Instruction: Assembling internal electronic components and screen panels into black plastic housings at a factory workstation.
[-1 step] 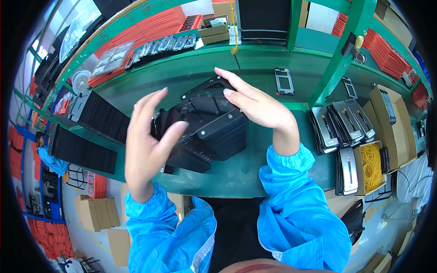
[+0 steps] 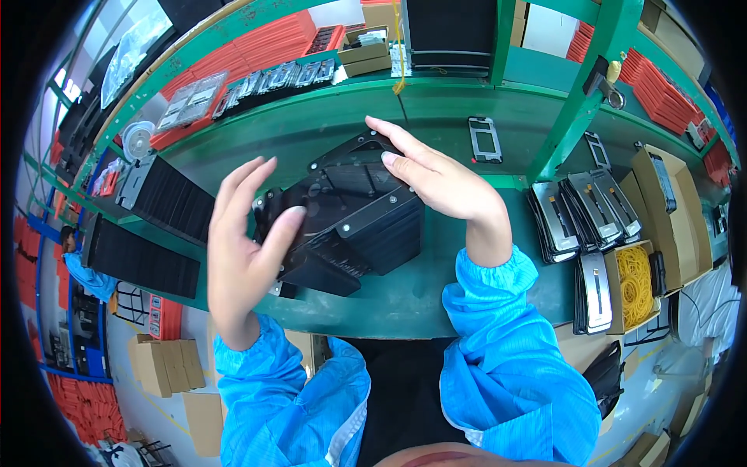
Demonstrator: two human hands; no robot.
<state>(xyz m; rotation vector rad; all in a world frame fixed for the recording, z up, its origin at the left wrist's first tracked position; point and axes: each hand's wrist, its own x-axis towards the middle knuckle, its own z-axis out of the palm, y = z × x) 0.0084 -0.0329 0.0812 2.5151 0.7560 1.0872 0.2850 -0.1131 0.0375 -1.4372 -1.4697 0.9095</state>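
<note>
Between my hands on the green bench stands a stack of black rectangular panels [image 2: 389, 233] with screws at its corners. A second black piece [image 2: 323, 268] leans at its left; how the two join is hard to see. My right hand [image 2: 436, 175] rests over the stack's far right edge, its fingers stretched out and its thumb on top. At the left end, my left hand [image 2: 245, 241] is upright with fingers spread and thumb apart, slightly blurred. It is beside the black panels; whether it touches them I cannot tell.
Two more black panel stacks [image 2: 144, 261] lie at the left. On the right are grey frame stacks [image 2: 554, 222], an open carton [image 2: 677, 210] and a box of yellow rubber bands [image 2: 636, 288]. A green post [image 2: 576, 117] rises behind; a grey frame [image 2: 485, 140] lies on the bench.
My left hand has shifted a little to the left, its thumb moving left too, and the left end of the black panels has shifted slightly left. My right hand has stayed put.
</note>
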